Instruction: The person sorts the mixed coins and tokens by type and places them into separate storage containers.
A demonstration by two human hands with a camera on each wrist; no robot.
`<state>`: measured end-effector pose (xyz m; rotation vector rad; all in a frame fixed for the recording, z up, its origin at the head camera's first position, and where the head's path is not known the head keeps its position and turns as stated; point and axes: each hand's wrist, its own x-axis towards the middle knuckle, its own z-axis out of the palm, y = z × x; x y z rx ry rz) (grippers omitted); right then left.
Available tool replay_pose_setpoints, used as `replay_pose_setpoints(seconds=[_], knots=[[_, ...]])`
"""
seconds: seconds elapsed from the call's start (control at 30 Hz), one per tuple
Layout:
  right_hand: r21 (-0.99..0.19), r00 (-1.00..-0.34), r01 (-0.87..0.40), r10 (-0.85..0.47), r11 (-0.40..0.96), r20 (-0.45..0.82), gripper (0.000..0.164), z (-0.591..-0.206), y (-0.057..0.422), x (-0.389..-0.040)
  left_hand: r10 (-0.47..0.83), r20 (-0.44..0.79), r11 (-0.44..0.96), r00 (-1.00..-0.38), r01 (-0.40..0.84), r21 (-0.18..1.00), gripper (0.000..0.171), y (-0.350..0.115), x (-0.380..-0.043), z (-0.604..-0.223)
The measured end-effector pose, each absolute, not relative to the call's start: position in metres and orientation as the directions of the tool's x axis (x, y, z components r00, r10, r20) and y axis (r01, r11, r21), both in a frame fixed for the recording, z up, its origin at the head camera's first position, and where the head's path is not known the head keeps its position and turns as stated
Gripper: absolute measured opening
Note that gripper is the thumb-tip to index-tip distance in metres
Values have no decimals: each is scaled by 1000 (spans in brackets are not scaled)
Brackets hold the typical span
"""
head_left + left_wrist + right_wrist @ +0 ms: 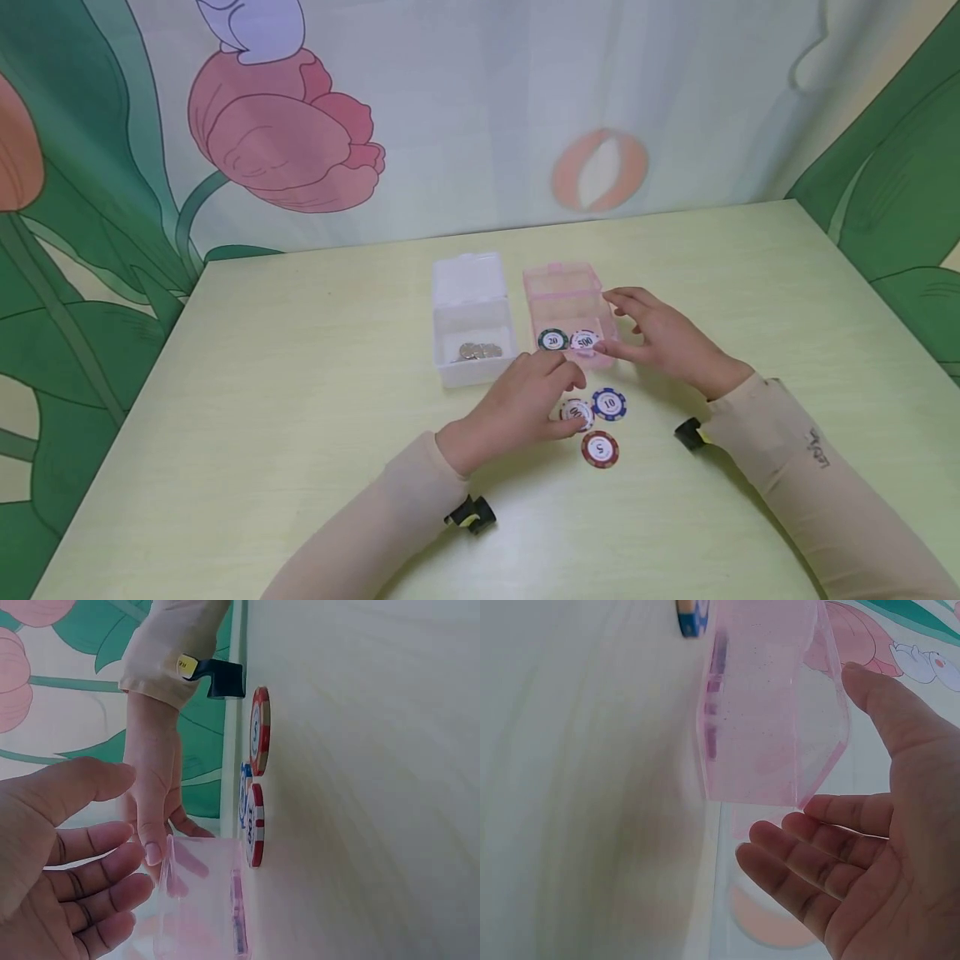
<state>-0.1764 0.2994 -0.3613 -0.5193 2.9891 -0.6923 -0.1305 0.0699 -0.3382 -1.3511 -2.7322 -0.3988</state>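
A pink clear plastic box (564,312) stands with its lid folded back, holding a green 20 poker chip (552,340) and a white 500 chip (582,340). My right hand (667,343) is at its right side, fingers loosely bent and thumb by the front rim; the right wrist view shows the index fingertip right at a box corner. Hovering over the table just in front of the boxes, my left hand (517,407) holds nothing, its fingers relaxed. Below it lie a blue 10 chip (610,404), a red-and-white chip (573,410) partly behind the thumb, and a red 5 chip (600,450).
A white translucent box (468,321), lid also folded back, stands left of the pink one with several silver coins (480,352) inside. The pale table (300,417) ends at a curtain (450,125) printed with flowers. Each sleeve carries a black wrist camera (692,435).
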Motion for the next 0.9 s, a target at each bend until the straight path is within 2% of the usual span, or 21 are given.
replay_pose_setpoints(seconds=[0.43,0.9], knots=[[-435,-947,-283,-321,855,-15,79,-359,298,-177,801,101,557,-589,797,232,39,74,-120,-346],[-440,-945,-296,-326,847,9,83,-360,299,-177,821,42,546,-570,804,236,42,79,-116,-355]])
